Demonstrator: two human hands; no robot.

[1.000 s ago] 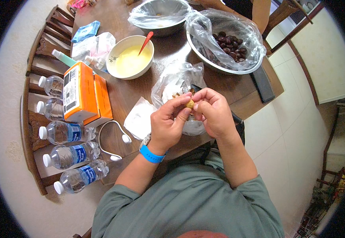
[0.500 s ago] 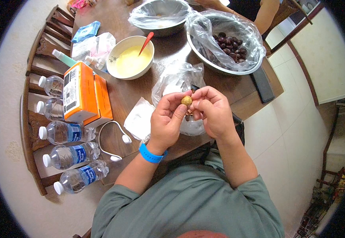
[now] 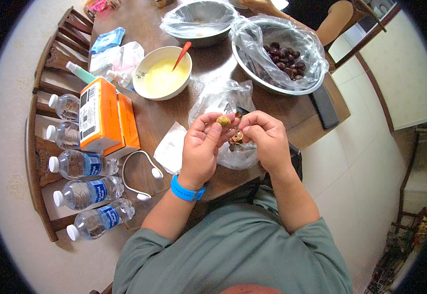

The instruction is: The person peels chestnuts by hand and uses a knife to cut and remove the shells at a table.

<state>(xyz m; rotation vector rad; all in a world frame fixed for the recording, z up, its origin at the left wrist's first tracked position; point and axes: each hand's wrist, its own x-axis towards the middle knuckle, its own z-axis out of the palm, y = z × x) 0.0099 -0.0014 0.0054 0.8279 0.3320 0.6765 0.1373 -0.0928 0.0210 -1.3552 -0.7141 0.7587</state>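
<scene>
gripping a yellowish nut (image 3: 223, 120) in the left hand (image 3: 201, 147)
nut between left thumb and fingers; right hand (image 3: 268, 139) just beside, fingertips pinched, contents unclear; plastic bag (image 3: 238, 158) below both hands.

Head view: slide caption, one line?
Left hand holds a yellowish nut, right hand alongside; a clear plastic bag nearby, a bowl of dark nuts beyond.

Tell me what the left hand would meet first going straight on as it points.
Probably the clear plastic bag just beyond the left hand, though depth is unclear and it might pass above.
</scene>
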